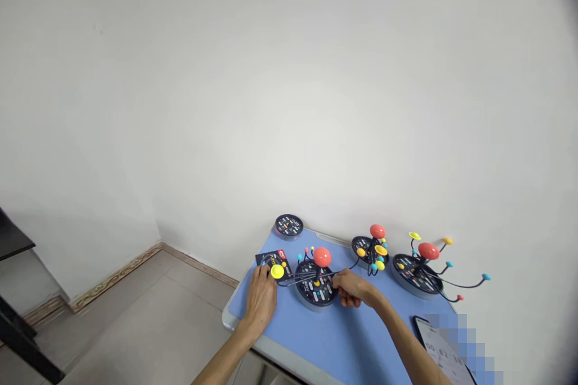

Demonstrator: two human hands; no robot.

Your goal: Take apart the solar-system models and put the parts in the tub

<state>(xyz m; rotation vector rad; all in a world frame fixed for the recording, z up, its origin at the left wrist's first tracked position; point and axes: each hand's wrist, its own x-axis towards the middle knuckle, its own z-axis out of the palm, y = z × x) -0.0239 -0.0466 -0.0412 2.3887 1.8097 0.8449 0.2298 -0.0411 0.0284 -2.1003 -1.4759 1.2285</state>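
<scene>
My left hand (pixel 261 304) rests at the near side of a black printed card (pixel 273 263), its fingertips at a yellow disc (pixel 277 271) on a thin black wire arm. My right hand (pixel 353 289) pinches thin black wires (pixel 307 279) that stretch across a round black base (pixel 316 295). That base carries an orange-red ball (pixel 322 257) and small coloured beads on short stalks. The wires run between my two hands, and my fingers hide parts of them.
Three more round black bases stand on the blue tabletop (pixel 316 337): a bare one (pixel 289 225) and two with orange-red balls (pixel 361 246) (pixel 409 271). A phone (pixel 433 343) lies at the near right, partly blurred. The table has a grey rim, beside a white wall and tiled floor.
</scene>
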